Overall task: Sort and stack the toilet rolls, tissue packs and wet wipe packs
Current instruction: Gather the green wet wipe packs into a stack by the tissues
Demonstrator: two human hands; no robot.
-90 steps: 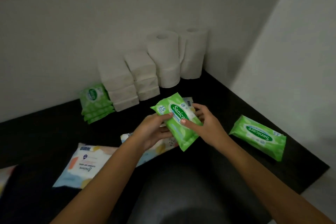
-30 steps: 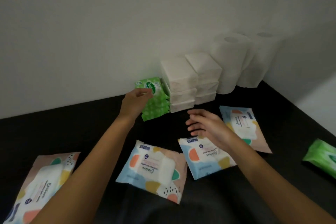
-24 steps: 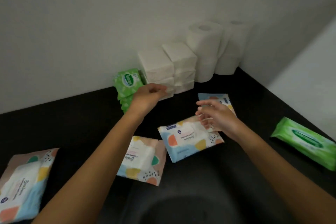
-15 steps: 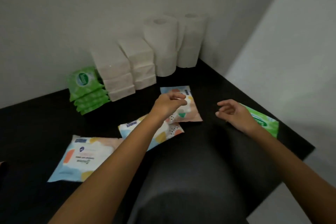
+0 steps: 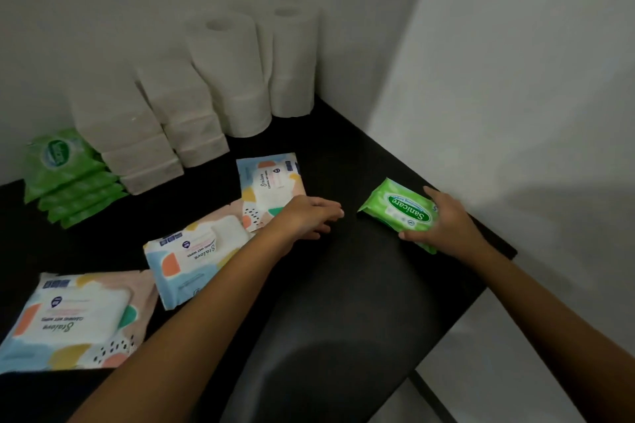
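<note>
Nearest me, three pastel wipe packs (image 5: 72, 319) lie flat in a diagonal line running away to the right, with bare black table (image 5: 343, 302) to their right; my left hand (image 5: 305, 216) hovers loosely open over the farthest pack's corner, holding nothing. My right hand (image 5: 443, 220) grips the green Sanicare pack (image 5: 398, 211), thumb under its near edge, near the table's right edge, long axis running near-right to far-left. Farthest, along the wall: green pack stack (image 5: 65, 178), tissue packs (image 5: 144, 134), toilet rolls (image 5: 247, 69).
</note>
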